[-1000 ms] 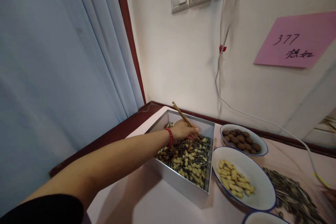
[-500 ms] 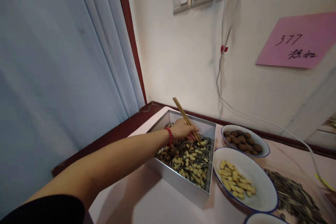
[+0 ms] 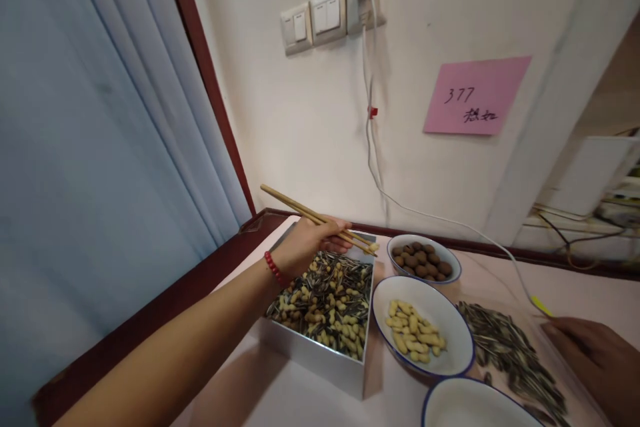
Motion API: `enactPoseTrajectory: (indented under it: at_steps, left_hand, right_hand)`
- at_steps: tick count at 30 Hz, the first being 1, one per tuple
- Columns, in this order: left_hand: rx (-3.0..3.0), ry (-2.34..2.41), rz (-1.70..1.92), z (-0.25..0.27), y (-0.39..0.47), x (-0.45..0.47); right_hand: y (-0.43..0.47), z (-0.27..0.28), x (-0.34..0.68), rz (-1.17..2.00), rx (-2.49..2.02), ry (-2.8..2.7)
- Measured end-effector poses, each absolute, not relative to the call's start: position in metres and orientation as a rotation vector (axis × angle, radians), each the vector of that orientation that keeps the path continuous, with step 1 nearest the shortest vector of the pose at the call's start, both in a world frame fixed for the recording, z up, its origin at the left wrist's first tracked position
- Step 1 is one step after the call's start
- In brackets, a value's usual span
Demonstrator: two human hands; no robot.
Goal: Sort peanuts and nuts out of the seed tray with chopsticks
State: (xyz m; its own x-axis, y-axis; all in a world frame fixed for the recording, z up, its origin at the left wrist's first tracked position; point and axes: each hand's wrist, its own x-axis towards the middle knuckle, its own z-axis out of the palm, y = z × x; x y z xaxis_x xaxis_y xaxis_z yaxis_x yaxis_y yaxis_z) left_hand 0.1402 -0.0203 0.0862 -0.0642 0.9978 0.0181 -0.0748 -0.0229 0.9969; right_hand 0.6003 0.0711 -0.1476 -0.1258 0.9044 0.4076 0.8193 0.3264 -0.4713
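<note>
My left hand (image 3: 320, 239) is closed around a pair of wooden chopsticks (image 3: 295, 205). Pinched at their tips is a pale peanut (image 3: 374, 248), held above the far right corner of a grey-white box (image 3: 320, 357). Inside the box lie mixed sunflower seeds and peanuts (image 3: 345, 327). To its right stands a blue-rimmed white bowl (image 3: 457, 347) with several peanuts (image 3: 413, 330). At the right edge my right hand (image 3: 595, 363), partly cut off, has its fingers closed at the edge of some clear plastic (image 3: 567, 370), beside a pile of striped sunflower seeds (image 3: 510, 350).
A bowl of round brown nuts (image 3: 420, 260) stands at the back by the wall. Another white bowl (image 3: 475, 407) is cut off at the bottom. A white cable (image 3: 450, 219) runs down the wall onto the table (image 3: 290, 387). A blue curtain (image 3: 100, 147) hangs at left.
My left hand has lifted the chopsticks out of the seeds with a peanut at their tips. The view has turned right, bringing more of my right hand into sight.
</note>
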Motion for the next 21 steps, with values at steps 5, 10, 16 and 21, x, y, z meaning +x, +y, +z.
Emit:
enactPoseTrajectory:
  at_steps: [5, 10, 16, 21]
  left_hand:
    - [1.449, 1.135, 0.951, 0.090, -0.038, 0.175]
    - [1.440, 1.148, 0.899, 0.083, -0.041, 0.182]
    - [1.538, 1.248, 0.970, 0.098, -0.052, 0.155]
    - [1.547, 1.349, 0.921, 0.105, -0.069, 0.117]
  right_hand:
    - [0.062, -0.123, 0.584, 0.191, -1.641, -1.838]
    - [0.062, -0.124, 0.585, 0.193, -1.660, -1.848]
    - [0.063, -0.122, 0.584, 0.203, -1.680, -1.852]
    - [0.065, -0.126, 0.588, 0.225, -1.703, -1.854]
